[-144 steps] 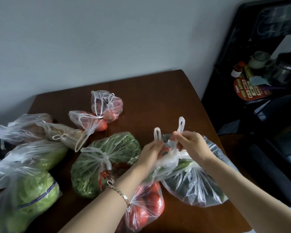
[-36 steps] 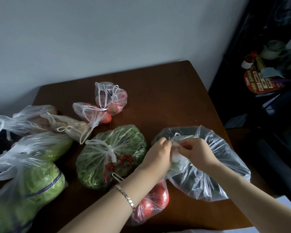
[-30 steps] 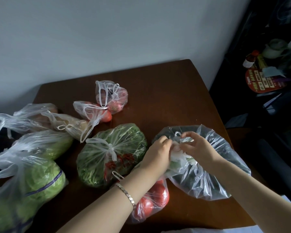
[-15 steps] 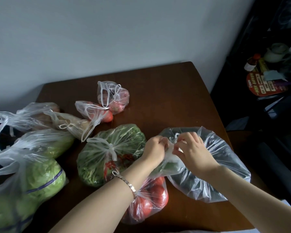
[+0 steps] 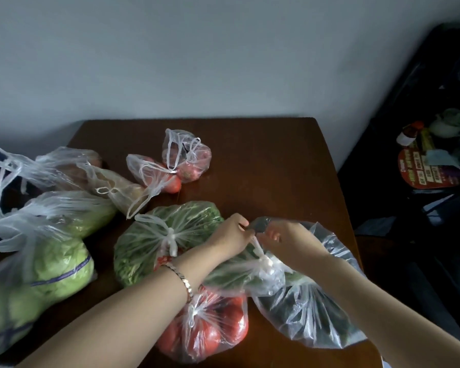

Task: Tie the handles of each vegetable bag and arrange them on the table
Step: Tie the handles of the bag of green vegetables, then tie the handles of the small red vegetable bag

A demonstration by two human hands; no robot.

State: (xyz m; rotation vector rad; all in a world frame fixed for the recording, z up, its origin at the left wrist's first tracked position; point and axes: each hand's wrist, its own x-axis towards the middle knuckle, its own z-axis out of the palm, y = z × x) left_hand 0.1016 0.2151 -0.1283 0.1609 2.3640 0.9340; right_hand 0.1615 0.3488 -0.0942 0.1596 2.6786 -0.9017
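Note:
A clear bag of dark green vegetables (image 5: 307,312) lies at the table's front right, its handles drawn into a white knot (image 5: 266,261). My left hand (image 5: 230,239) pinches one handle end just above the knot. My right hand (image 5: 287,241) grips the other end beside it. A tied bag of tomatoes (image 5: 210,328) lies under my left forearm. A tied bag of leafy greens (image 5: 160,235) sits to the left of my hands.
Two small tied bags of red vegetables (image 5: 189,158) (image 5: 157,173) lie further back on the brown table (image 5: 263,160). Bags of cabbage (image 5: 37,269) and other produce (image 5: 72,171) crowd the left side. A dark shelf with bottles (image 5: 436,144) stands to the right.
The handles, held up loose at first, are now pulled down into a tight knot. My hands have drawn slightly apart above it.

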